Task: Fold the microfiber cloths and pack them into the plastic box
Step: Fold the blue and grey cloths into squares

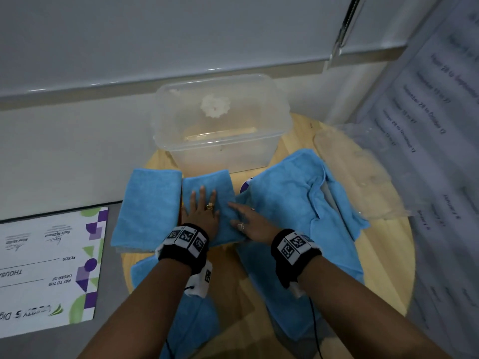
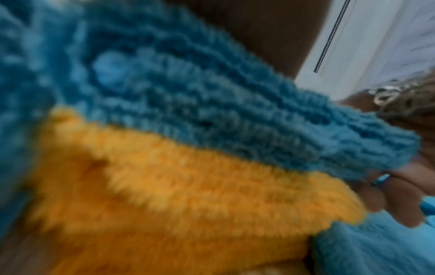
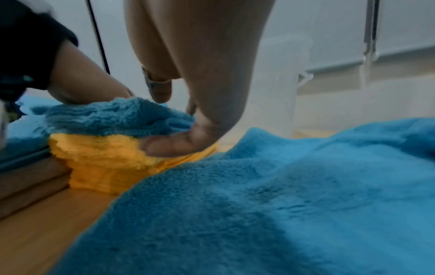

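Observation:
A clear plastic box (image 1: pixel 220 125) stands open at the back of the round wooden table (image 1: pixel 383 255). In front of it lies a folded blue cloth (image 1: pixel 210 185), yellow on its underside (image 3: pixel 101 154). My left hand (image 1: pixel 201 211) lies flat on top of it with straight fingers. My right hand (image 1: pixel 243 216) rests on its right edge, index finger stretched across the blue layer and thumb (image 3: pixel 169 145) against the side of the fold. Another folded blue cloth (image 1: pixel 147 208) lies just to the left. The left wrist view is filled by the cloth's blue and yellow layers (image 2: pixel 212 111).
An unfolded blue cloth (image 1: pixel 298 203) spreads over the table's right half, and more blue cloth (image 1: pixel 181 320) hangs at the front under my forearms. The clear lid (image 1: pixel 363 177) lies at the right. A printed board (image 1: pixel 51 268) sits left of the table.

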{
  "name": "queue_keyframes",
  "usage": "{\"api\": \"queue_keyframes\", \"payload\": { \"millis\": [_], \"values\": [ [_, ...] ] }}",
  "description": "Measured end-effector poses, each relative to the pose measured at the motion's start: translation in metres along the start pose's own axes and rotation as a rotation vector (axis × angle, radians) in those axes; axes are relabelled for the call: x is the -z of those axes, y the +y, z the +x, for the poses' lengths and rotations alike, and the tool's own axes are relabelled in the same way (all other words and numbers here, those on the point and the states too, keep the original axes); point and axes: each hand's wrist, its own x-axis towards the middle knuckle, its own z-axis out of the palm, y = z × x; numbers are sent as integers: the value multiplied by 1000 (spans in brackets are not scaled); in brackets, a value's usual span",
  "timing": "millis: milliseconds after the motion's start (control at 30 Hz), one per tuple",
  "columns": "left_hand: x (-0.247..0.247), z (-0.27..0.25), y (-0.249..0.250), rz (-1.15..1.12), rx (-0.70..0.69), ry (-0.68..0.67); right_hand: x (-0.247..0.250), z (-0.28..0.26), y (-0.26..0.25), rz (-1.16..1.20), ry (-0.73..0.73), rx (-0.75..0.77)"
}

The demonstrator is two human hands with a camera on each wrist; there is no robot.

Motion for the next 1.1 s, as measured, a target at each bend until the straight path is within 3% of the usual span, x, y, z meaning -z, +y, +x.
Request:
{"api": "queue_keyframes", "payload": {
  "millis": [100,167,233,300,367,433,533,633,767,833,900,1000,1100],
  "values": [
    [11,-1,12,49,15,15,21,-22,19,-245,390,-118],
    [23,-10,34,50,-87,160,46,-45,38,-534,630,-227],
    [27,-29,63,-119,-259,295,70,-69,55,-763,656,-457],
    [13,-55,88,-309,-296,205,92,-84,72,-777,542,-581],
    [-4,-72,99,-217,-232,36,112,-87,83,-701,498,-506],
    [-25,-78,98,11,-196,-81,129,-92,80,-611,595,-395],
    [-48,-84,88,25,-78,-173,144,-100,69,-469,773,-343],
    [-60,-82,84,-123,43,-149,149,-111,69,-327,798,-314],
    [-64,-76,84,-566,207,-70,147,-126,69,-350,547,-451],
    [-64,-78,82,-719,241,-48,147,-136,67,-290,504,-467],
    [-61,-82,84,-765,171,-32,151,-147,67,-217,558,-447],
    [-50,-92,94,-747,-30,-34,158,-162,70,-175,796,-343],
    [-34,-100,108,-794,-145,52,162,-177,69,-2,954,-212]
  ]
}}
